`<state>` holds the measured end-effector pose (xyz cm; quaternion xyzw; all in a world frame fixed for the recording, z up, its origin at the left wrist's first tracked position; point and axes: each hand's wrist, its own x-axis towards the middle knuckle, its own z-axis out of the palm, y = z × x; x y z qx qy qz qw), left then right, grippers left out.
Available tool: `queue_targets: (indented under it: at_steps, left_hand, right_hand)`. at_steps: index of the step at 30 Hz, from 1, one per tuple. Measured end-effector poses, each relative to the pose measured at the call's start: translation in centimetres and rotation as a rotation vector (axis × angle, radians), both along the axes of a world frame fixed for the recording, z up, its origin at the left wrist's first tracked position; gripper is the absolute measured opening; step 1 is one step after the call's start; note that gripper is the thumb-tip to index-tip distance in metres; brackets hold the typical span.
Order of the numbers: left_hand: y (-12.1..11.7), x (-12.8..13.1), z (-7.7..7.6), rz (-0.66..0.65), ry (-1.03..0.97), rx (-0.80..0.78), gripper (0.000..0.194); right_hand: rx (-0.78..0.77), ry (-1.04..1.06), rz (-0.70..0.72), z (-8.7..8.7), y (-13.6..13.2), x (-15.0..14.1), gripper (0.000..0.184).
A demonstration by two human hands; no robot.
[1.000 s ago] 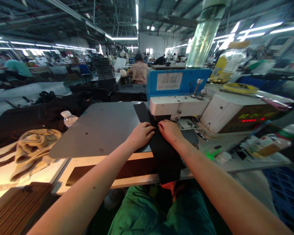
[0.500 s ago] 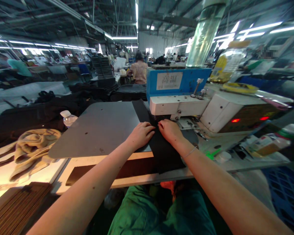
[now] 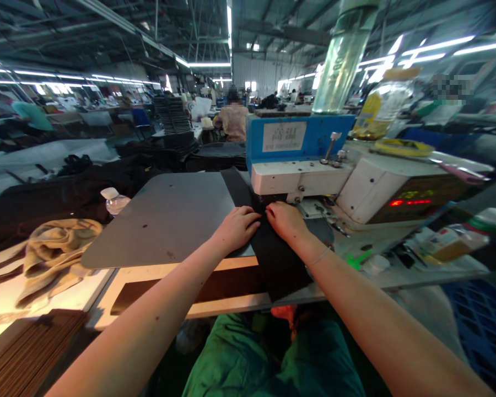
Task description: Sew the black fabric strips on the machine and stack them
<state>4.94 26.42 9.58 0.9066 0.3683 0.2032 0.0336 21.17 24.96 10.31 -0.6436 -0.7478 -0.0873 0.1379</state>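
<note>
A long strip of black material [image 3: 279, 264] runs from beside the blue and white machine head [image 3: 301, 179] down over the table's front edge. My left hand [image 3: 238, 227] is closed on the strip's left side, its fingers bent down close to the machine. Across from it, my right hand [image 3: 287, 221] grips the right side with fingertips pinched in. The fingertips of both hands nearly meet in front of the machine's work area. That spot under the head is partly hidden by my fingers. Under the strip's left side lies a grey metal plate [image 3: 177, 215].
A dark flat strip [image 3: 227, 284] lies along the front edge. Left are a bottle [image 3: 116, 203], a tan cloth [image 3: 58, 253] and stacked brown pieces [image 3: 37, 342]. Right stand a control box [image 3: 405, 193], a green tool [image 3: 359, 259] and a blue crate [image 3: 479, 325].
The strip's near end hangs slightly lower over the table edge. Lit figures on the control box differ. My hands stay in nearly the same place.
</note>
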Motion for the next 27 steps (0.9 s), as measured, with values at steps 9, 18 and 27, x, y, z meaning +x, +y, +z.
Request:
queue_targets:
  at_steps: [9, 18, 27]
  left_hand:
    - [-0.05, 0.05, 0.14, -0.01, 0.002, -0.004, 0.031]
    - [0.07, 0.0, 0.14, -0.016, 0.003, -0.004, 0.031]
    - [0.44, -0.02, 0.2, -0.039, 0.018, -0.039, 0.032]
  right_hand:
    - [-0.008, 0.002, 0.01, 0.11, 0.0, 0.03, 0.024]
    - [0.007, 0.006, 0.023, 0.07, -0.01, 0.08, 0.023]
    - [-0.027, -0.006, 0.023, 0.32, -0.07, 0.03, 0.025]
